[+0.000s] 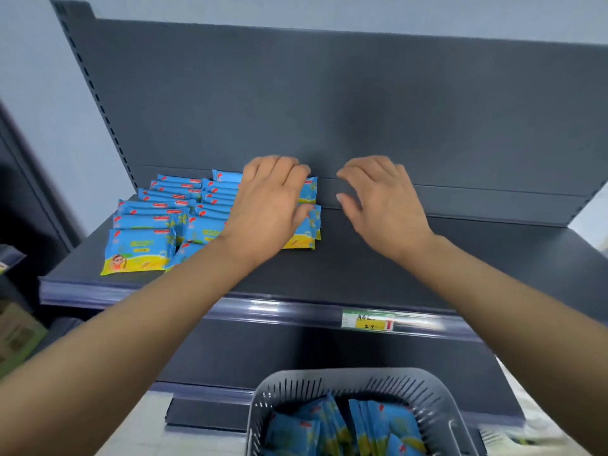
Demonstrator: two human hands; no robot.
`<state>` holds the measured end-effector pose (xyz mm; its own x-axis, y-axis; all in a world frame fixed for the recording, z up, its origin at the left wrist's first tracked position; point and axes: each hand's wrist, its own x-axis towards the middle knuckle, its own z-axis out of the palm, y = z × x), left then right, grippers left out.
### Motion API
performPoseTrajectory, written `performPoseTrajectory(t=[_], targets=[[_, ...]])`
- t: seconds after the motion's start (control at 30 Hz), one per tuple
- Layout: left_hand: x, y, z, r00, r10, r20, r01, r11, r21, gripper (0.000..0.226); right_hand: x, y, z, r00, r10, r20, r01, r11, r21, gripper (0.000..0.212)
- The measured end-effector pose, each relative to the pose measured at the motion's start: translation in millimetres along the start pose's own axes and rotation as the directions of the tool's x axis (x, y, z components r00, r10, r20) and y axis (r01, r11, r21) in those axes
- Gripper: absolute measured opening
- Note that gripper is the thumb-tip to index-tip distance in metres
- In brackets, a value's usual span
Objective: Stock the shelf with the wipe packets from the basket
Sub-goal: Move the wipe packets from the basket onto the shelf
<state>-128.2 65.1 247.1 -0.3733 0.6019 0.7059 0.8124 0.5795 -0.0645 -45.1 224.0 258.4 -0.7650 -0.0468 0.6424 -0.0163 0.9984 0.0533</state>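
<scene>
Likely squaring up the right-hand row of wipe packets (144, 245) on the shelf (460, 264) with the left hand (269, 205), with fingers bent over the far packets; gripping or only pressing, impossible to tell. Hovering just right of it with the right hand (381, 205), fingers apart, loosely curled, holding nothing. More packets near, in the grey basket (329, 383). Dark grey metal shelving, price tag (367, 320) on the front rail, pale wall behind.
</scene>
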Motion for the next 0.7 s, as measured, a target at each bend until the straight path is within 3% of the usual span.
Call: performPoseTrajectory(t=[0.3, 0.7], targets=[[-35.4, 74.9, -68.0, 0.996, 0.064, -0.067, -0.062, 0.998, 0.026, 0.042, -58.0, -6.9, -66.6, 0.992, -0.067, -0.111, 0.069, 0.998, 0.015, 0.026], [-150.5, 156.0, -42.0, 0.990, 0.006, 0.141, 0.002, 0.998, -0.057, 0.042, -182.8, -7.2, -39.6, 0.992, -0.084, 0.094, 0.075, 0.993, 0.086, 0.031]])
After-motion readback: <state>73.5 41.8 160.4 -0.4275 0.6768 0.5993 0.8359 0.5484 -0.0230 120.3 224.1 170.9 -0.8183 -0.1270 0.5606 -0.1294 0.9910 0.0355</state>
